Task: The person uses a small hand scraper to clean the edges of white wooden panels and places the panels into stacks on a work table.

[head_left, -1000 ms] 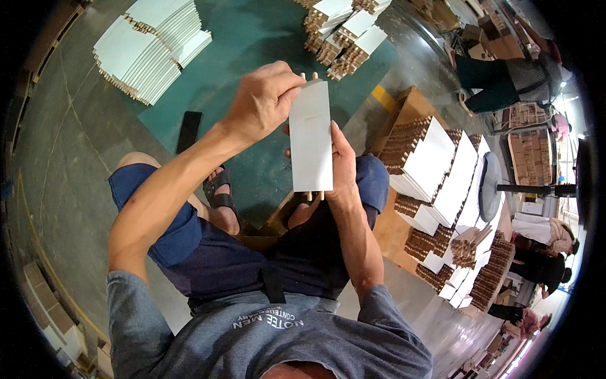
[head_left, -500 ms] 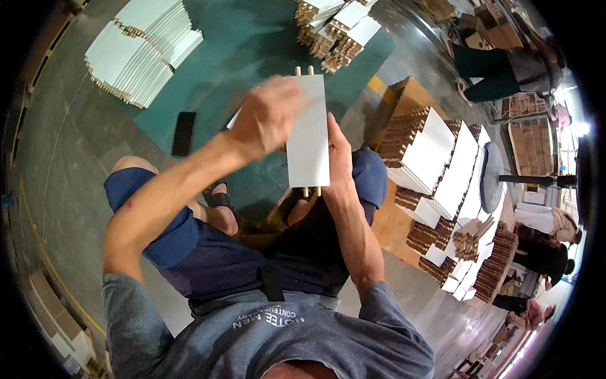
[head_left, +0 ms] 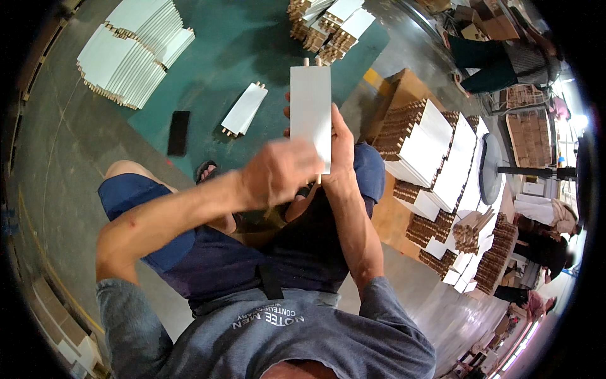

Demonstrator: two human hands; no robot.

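A narrow white board [head_left: 310, 107] with wooden dowels sticking out of its far and near ends stands out in front of me. My right hand [head_left: 341, 148] is closed around it, with the thumb side along the right edge and fingertips showing past the left edge. Over the board's near left corner is my left hand [head_left: 278, 170], its fingers bent and smeared by motion; whether they grip anything I cannot tell. Farther left, white doweled boards [head_left: 246, 108] lie on the green mat [head_left: 221, 66], beside a black phone [head_left: 179, 133].
Long rows of white boards [head_left: 129, 50] stand at the far left, with another stack [head_left: 341, 22] at the far middle. To my right, a cardboard-covered surface [head_left: 394, 215] bears piled boards [head_left: 420, 151] and a dark round-headed stand [head_left: 491, 172]. People are farther right.
My left hand has moved from the board's far part down to its near end, uncovering the boards on the mat. The right hand still holds the board, which has shifted slightly.
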